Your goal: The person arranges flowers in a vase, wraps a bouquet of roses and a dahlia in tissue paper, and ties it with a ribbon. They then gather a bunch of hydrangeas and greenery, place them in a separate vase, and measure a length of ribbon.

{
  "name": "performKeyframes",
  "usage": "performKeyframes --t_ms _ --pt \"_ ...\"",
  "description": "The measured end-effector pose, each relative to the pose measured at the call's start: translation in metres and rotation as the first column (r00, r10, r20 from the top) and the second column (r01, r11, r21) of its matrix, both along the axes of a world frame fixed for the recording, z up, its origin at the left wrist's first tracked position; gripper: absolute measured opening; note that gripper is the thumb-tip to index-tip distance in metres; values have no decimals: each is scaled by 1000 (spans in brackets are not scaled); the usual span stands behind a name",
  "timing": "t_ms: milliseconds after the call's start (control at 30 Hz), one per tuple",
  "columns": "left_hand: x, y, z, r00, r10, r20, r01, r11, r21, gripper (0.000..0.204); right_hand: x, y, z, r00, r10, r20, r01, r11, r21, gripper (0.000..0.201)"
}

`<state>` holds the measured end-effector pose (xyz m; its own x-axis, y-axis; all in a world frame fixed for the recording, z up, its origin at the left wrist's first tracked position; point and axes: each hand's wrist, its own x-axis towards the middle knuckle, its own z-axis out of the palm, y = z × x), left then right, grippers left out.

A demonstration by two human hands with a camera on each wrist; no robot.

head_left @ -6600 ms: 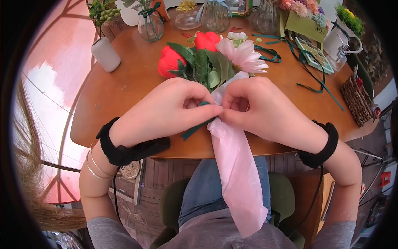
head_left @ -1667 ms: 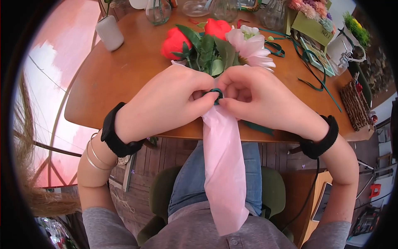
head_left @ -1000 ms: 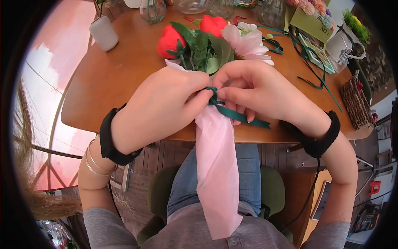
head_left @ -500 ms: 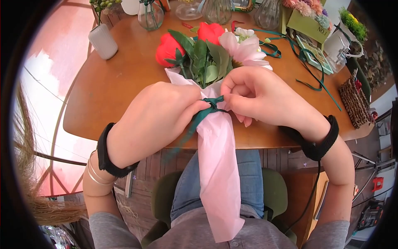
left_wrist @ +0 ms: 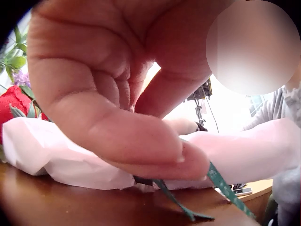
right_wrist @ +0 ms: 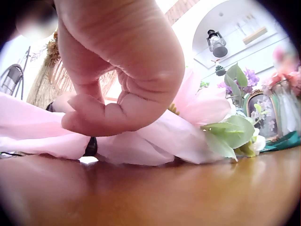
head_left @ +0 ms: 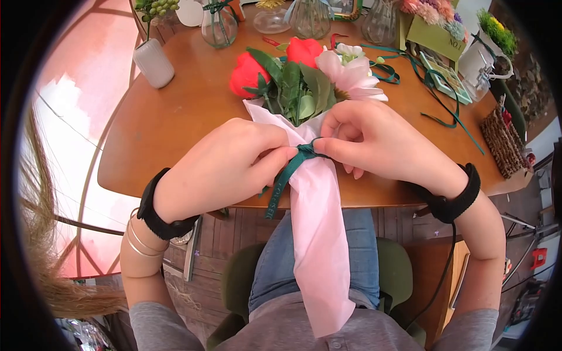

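Observation:
A bouquet of red flowers [head_left: 248,76], a pale pink daisy-like flower [head_left: 350,76] and green leaves lies on the table, its lower part wrapped in pink paper [head_left: 319,245] that hangs past the front edge. Around the paper's narrow waist runs a dark green ribbon [head_left: 282,182], knotted at the front. My left hand [head_left: 234,167] pinches the ribbon just left of the knot; in the left wrist view two ribbon tails [left_wrist: 225,188] hang below its fingertips. My right hand [head_left: 374,134] pinches the ribbon at the knot's right side, its other fingers curled beneath.
Glass vases [head_left: 310,20] and a white ribbed vase [head_left: 154,63] stand toward the back and left. Loose green ribbon [head_left: 439,93], a green flower box [head_left: 434,36], a white pitcher [head_left: 477,67] and a woven basket [head_left: 502,140] are at the right. The wooden table's [head_left: 193,111] front edge is near.
A ribbon tail that lay to the right of the knot a second ago has swung over to the left and now hangs below my left hand. Both hands stay at the knot.

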<state>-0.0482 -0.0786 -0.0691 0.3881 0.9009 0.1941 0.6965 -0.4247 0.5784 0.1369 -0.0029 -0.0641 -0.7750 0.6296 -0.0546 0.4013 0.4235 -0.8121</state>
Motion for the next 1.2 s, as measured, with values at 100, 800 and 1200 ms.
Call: performKeyframes --t_ms 100,800,1200 --pt "2 -2 3 999 35 2 -35 998 -54 20 -1 3 -2 999 19 -45 -23 997 -80 17" --pt "-2 -1 7 968 125 216 -58 955 -292 11 -8 -4 -6 988 -21 -155 19 1000 -14 8" --pt "-12 11 3 873 204 443 82 834 -546 14 -3 -10 -6 986 -69 -152 74 997 23 11"
